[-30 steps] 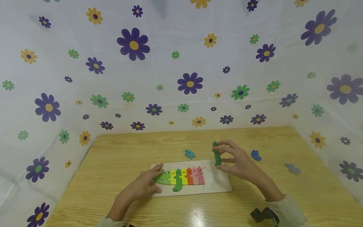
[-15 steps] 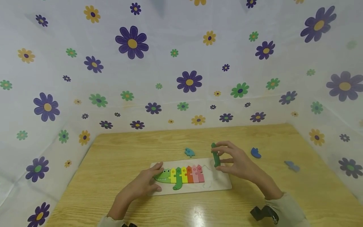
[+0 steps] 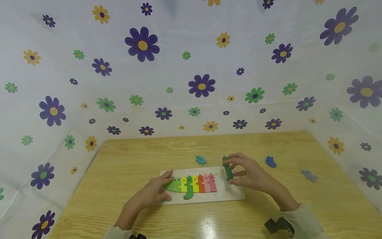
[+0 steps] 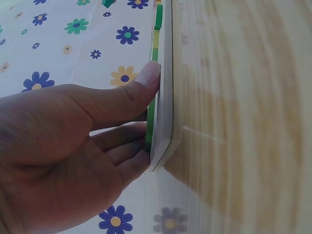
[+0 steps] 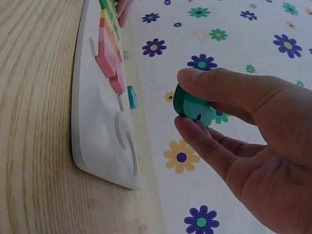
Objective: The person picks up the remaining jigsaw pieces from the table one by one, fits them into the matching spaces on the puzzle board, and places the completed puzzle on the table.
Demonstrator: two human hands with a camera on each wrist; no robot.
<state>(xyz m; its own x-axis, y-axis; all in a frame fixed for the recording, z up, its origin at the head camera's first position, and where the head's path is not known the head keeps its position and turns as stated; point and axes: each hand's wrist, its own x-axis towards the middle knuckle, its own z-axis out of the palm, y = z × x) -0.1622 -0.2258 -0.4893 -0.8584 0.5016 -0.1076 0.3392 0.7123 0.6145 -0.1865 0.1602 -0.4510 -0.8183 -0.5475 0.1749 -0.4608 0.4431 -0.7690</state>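
Head view: a green piece (image 3: 228,171) is pinched by the right hand (image 3: 249,172) above a puzzle board (image 3: 206,198) gripped by the left hand (image 3: 153,190).

Wood-grained table (image 3: 134,152), seen from above
A pale puzzle board (image 3: 237,194) is borne near the middle; a teal piece (image 3: 201,160) is placed just beyond it, a blue piece (image 3: 271,161) and a grey-blue piece (image 3: 309,176) to its right

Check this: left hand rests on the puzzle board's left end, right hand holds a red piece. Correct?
Not quite: the right hand holds a green piece, per the head view. The left hand does rest on the left end of the puzzle board.
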